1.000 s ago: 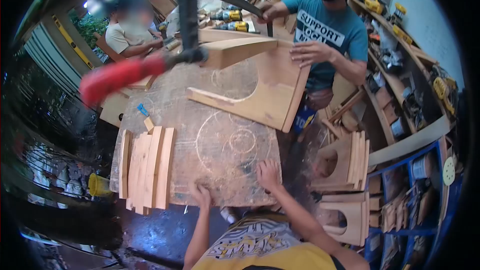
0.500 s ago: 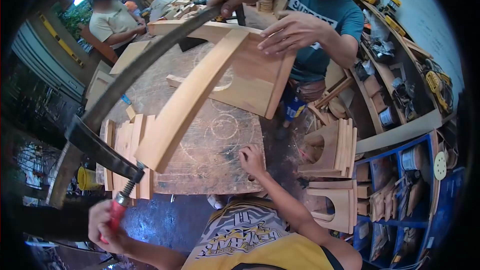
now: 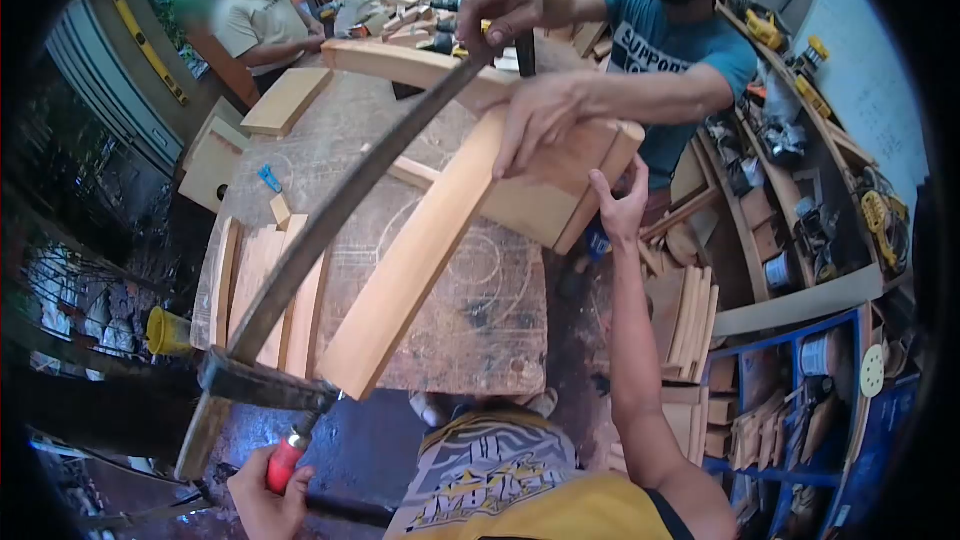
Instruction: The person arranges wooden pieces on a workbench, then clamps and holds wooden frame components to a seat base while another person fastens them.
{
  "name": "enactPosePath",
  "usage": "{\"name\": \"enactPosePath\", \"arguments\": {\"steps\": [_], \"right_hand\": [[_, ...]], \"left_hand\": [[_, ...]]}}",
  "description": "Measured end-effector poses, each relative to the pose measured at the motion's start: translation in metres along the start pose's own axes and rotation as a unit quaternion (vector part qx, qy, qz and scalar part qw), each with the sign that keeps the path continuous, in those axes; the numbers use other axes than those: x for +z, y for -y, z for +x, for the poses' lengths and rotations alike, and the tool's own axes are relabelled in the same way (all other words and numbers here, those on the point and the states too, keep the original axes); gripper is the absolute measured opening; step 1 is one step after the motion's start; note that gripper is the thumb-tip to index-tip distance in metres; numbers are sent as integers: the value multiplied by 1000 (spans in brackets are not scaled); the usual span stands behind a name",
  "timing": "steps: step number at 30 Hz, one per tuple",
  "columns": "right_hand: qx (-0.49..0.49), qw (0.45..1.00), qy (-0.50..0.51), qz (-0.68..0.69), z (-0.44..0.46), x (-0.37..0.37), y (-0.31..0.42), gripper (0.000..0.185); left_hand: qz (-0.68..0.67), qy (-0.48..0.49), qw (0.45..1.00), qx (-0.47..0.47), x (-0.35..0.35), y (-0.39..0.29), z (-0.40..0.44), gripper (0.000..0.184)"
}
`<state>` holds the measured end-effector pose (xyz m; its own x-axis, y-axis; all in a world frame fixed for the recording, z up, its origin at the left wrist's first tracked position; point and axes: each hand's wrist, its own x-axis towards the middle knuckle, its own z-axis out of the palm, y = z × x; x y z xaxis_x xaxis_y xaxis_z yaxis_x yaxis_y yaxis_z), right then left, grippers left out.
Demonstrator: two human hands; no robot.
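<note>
My left hand [image 3: 268,493] is closed around the red handle [image 3: 287,462] of a long metal bar clamp [image 3: 345,190]. The clamp's screw end meets the near end of a pale wooden rail [image 3: 415,265], which slants up over the workbench. My right hand [image 3: 622,202] grips the right edge of a wooden panel [image 3: 545,205] joined to the rail's far end; some fingers are hidden behind it. A co-worker opposite holds the far end of the clamp with one hand [image 3: 498,18] and rests the other hand [image 3: 540,115] on the wooden frame.
Several wooden strips [image 3: 262,285] lie at the left of the workbench [image 3: 470,340]. A small blue tool [image 3: 269,178] lies beyond them. A blue shelf unit [image 3: 850,420] and stacked wooden parts [image 3: 690,325] stand at the right. Another person [image 3: 265,25] works at the back left.
My right hand has moved from the bench edge up to the panel's right edge. The rail's near end and the clamp have shifted right and down, with my left hand still on the handle.
</note>
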<state>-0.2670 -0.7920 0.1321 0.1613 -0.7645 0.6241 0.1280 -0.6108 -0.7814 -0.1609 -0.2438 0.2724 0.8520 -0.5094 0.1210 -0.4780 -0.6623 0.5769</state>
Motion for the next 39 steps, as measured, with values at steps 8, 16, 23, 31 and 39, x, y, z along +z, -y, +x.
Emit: {"name": "enactPosePath", "arguments": {"steps": [8,16,23,31,39], "right_hand": [[63,997,1,53,5,16,-30,42],[14,999,-7,44,-8,20,-28,40],[-9,999,-35,39,-19,20,-13,41],[47,998,-17,33,4,24,-4,41],[27,999,-30,30,5,21,-17,32]], "left_hand": [[160,88,982,-47,0,-16,16,35],[-231,356,886,-187,0,74,23,38],[-306,477,745,-352,9,94,25,32],[-189,426,818,-337,-1,49,32,26],[-38,353,911,-211,-5,34,30,31]]}}
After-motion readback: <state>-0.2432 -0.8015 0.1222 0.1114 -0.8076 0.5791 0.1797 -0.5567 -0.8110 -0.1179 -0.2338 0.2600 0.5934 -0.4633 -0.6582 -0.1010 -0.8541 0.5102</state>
